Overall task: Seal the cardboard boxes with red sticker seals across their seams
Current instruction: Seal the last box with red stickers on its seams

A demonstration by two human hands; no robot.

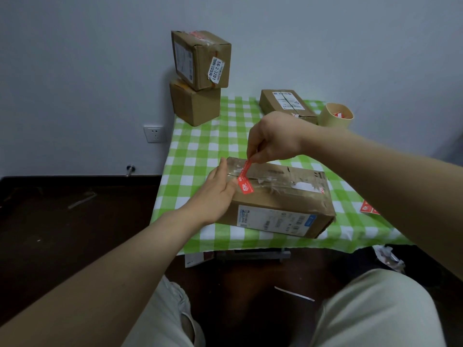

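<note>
Laying a red sticker seal (245,182) across the top seam of the cardboard box (283,209), which sits near the front of the green-checked surface (200,146); the seal's lower end looks stuck and its upper end is raised. The right hand (275,139) pinches that raised end in its fingers, while the left hand (218,194) rests with straight fingers against the box's left end. Next, probably: lower the free end and rub it flat over the seam.
</note>
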